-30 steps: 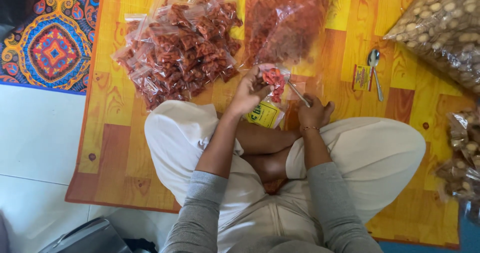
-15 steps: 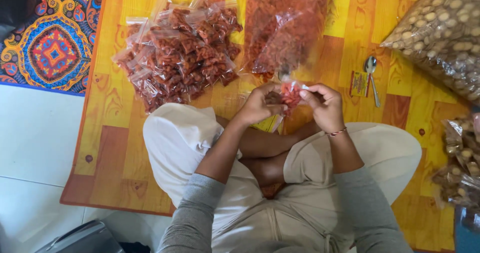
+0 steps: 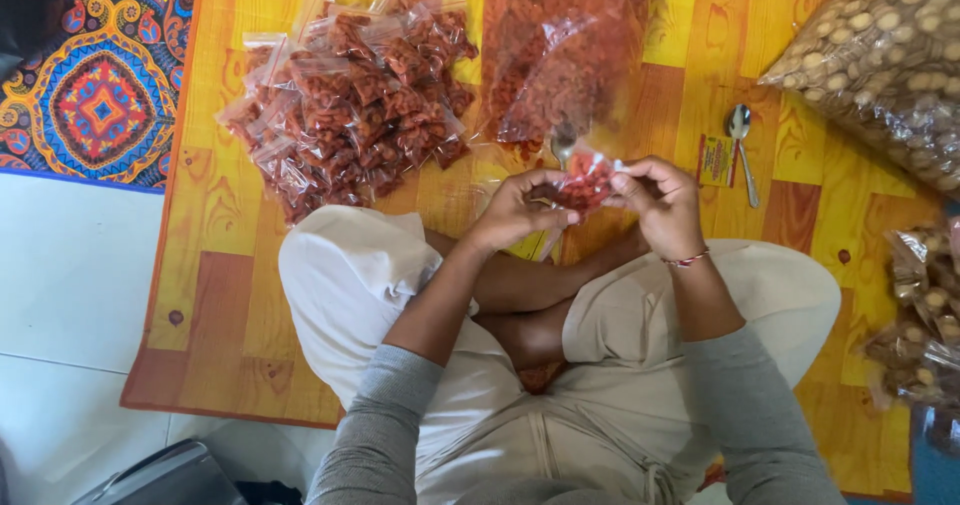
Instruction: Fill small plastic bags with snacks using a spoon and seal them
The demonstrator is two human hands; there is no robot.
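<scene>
A small clear bag of red snack pieces [image 3: 585,182] sits between my two hands, above my crossed legs. My left hand [image 3: 520,208] pinches its left side and my right hand [image 3: 658,200] pinches its right side at the top edge. A metal spoon [image 3: 563,142] lies on the mat just beyond the bag, its bowl showing. A yellow packet [image 3: 533,246] is partly hidden under my left hand.
A pile of several filled small bags [image 3: 350,95] lies at the upper left of the orange mat [image 3: 230,265]. A large open bag of red snacks [image 3: 565,55] is ahead. A second spoon [image 3: 742,145] and a small card [image 3: 715,160] lie right, near bags of round biscuits [image 3: 880,55].
A second ago my right hand held a spoon low by my knee and my left hand alone held the bag. Now the spoon lies on the mat and both hands grip the bag.
</scene>
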